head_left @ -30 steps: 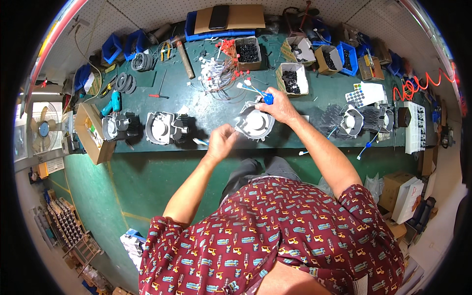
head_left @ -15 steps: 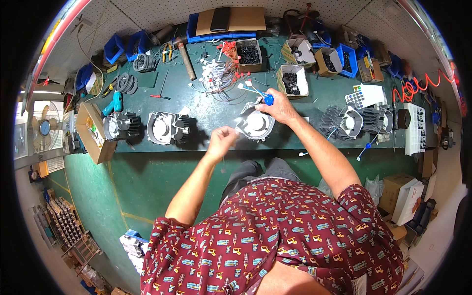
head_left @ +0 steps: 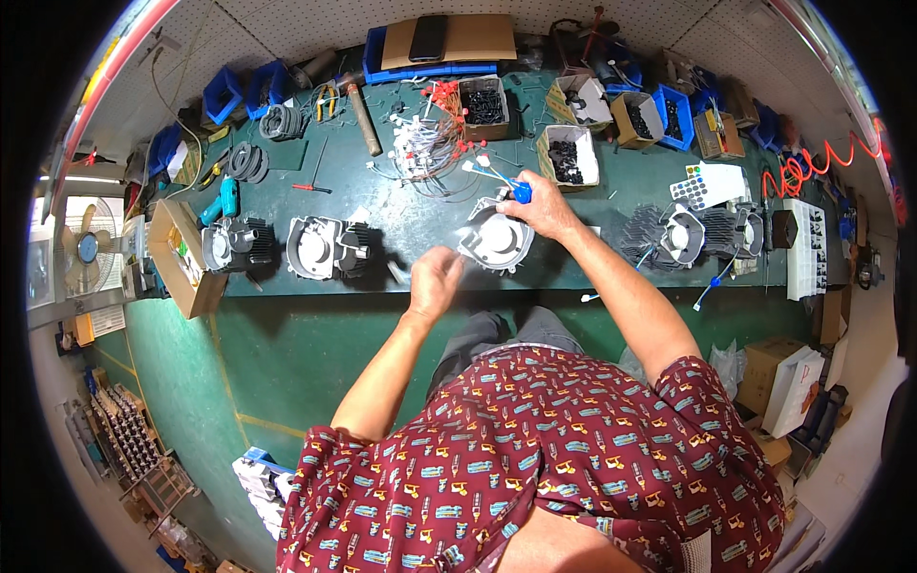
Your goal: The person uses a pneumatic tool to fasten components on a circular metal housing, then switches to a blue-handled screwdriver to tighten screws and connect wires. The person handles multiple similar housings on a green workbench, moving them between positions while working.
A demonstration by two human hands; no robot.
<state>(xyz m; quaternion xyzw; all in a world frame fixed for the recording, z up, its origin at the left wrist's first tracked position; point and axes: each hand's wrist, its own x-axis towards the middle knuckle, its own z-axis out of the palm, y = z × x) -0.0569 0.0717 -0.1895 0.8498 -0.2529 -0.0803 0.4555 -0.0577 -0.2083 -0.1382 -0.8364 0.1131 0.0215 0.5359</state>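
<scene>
Just left of center, my left hand (head_left: pixel 437 283) is at the bench's front edge, fingers curled and slightly smeared by motion. A pale grey sliver (head_left: pixel 397 273) shows beside it; whether the hand holds it is unclear. My right hand (head_left: pixel 547 206) grips a blue-wrapped wire lead (head_left: pixel 521 193) against the upper right rim of a round grey metal housing (head_left: pixel 497 241). White connectors (head_left: pixel 470 166) on the lead's wires point up and left. The housing lies with its hollow side up. Two similar housings, one nearer (head_left: pixel 313 250) and one farther left (head_left: pixel 226 244), stand on the bench.
Finned housings (head_left: pixel 681 236) with wires stand to the right. A tangle of wires with white and red connectors (head_left: pixel 420 143), a hammer (head_left: pixel 364 119) and boxes of black parts (head_left: pixel 567 158) lie behind. A teal power drill (head_left: pixel 222 201) sits at left beside a cardboard box (head_left: pixel 181 253).
My left hand has moved slightly down and right, below the housing's left rim. The pale grey sliver has come into view beside it. My right hand and the lead stay put.
</scene>
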